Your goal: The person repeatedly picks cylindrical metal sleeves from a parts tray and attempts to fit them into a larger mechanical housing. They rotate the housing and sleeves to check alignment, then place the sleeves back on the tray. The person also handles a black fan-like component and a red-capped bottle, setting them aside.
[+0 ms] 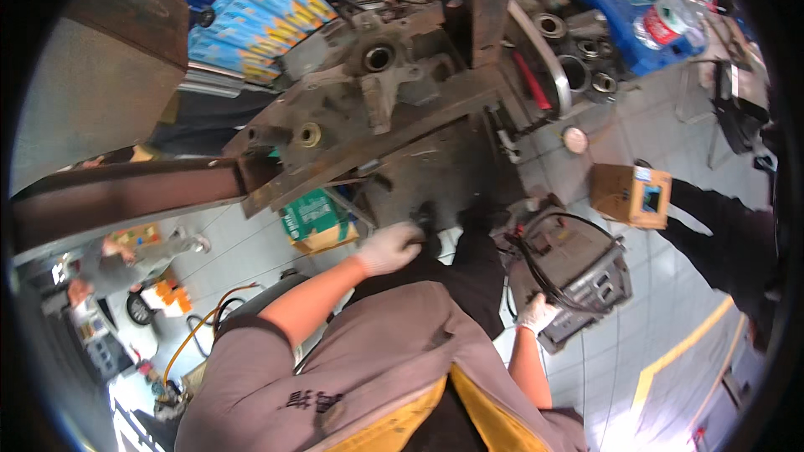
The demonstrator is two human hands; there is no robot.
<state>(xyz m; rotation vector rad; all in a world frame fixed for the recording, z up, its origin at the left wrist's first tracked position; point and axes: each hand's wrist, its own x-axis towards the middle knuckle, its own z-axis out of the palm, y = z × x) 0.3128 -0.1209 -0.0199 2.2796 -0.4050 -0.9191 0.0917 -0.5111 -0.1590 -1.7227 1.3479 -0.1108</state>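
Note:
My left hand [389,249], in a whitish glove, is held in front of my thighs with its fingers curled. Something dark shows at its fingertips, too small to name. At the lower right, my gloved right hand [538,315] is closed on a black cable [536,272] at the near side of a grey boxy machine [578,264]. The cable loops over the machine, which stands on the floor beside my legs. Ahead of me is a steel workbench [394,146] bearing a greasy metal casting with a round bore [378,57].
A green carton [314,218] sits under the bench's left side. Metal rings [574,73] and a red-handled tool [531,81] lie at the far right, near a blue surface with a plastic bottle [662,27]. A cardboard box [630,194] stands right. Another person [126,259] is at left.

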